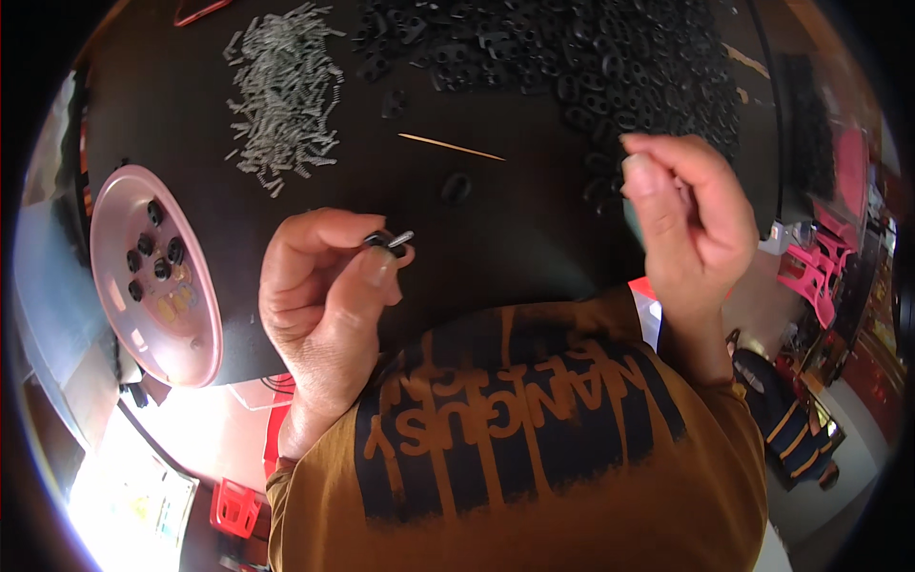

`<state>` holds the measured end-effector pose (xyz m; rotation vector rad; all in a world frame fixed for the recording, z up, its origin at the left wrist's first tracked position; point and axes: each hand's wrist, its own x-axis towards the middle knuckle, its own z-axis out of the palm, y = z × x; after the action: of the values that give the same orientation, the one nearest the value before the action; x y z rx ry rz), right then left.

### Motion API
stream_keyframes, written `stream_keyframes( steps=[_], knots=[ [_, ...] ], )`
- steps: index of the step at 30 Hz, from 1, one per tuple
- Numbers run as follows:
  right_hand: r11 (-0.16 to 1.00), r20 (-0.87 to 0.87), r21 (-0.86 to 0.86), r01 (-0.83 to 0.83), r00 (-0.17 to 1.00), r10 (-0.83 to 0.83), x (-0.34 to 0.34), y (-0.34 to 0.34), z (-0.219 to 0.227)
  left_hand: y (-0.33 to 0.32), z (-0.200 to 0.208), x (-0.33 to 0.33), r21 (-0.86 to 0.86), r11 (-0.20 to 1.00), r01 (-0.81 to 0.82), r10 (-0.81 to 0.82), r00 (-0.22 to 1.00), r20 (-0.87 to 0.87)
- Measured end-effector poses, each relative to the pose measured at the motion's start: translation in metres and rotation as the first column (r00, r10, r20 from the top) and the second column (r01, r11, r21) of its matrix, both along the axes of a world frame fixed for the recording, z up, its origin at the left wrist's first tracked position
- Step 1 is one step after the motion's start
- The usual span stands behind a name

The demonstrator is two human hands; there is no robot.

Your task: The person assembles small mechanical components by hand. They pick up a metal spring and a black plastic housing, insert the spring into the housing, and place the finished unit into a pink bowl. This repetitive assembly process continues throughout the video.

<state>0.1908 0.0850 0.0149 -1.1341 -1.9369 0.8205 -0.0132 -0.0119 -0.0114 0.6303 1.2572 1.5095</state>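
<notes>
My left hand (319, 300) pinches a small black plastic piece (378, 239) with a short metal spring (400, 237) sticking out of it, held over the black table (515, 219). My right hand (686, 214) is raised to the right with its fingers curled together near the edge of a big heap of black plastic pieces (591, 57); whether it holds anything is hidden. A pile of small grey metal springs (286, 91) lies at the far left of the table. One loose black piece (457, 187) rests between my hands.
A pink plate (157, 276) with several black assembled pieces sits at the table's left edge. A thin wooden stick (450, 146) lies mid-table. Pink plastic stools (820, 262) stand to the right, and a red crate (235, 507) is on the floor below.
</notes>
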Motion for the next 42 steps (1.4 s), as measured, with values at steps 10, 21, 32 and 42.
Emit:
stream_keyframes(
  steps=[10, 21, 32, 42],
  knots=[
    [0.999, 0.146, 0.053, 0.001, 0.989, -0.009, 0.038, -0.026, -0.023, 0.0, -0.001, 0.005, 0.028, 0.999, -0.021, 0.022, 0.999, -0.032],
    [0.977, 0.349, 0.186, -0.104, 0.937, 0.033, 0.039, -0.023, -0.032, -0.002, -0.005, 0.005, 0.068, 0.996, 0.054, -0.046, 0.993, -0.111],
    [0.993, 0.38, 0.046, -0.107, 0.922, 0.082, 0.028, -0.028, -0.021, -0.003, -0.003, 0.007, 0.022, 0.999, 0.027, -0.024, 0.992, -0.127],
    [0.988, 0.347, 0.01, -0.157, 0.927, 0.144, 0.029, -0.033, -0.026, -0.004, 0.002, 0.006, -0.048, 0.998, 0.029, -0.035, 0.991, -0.126]
  ],
)
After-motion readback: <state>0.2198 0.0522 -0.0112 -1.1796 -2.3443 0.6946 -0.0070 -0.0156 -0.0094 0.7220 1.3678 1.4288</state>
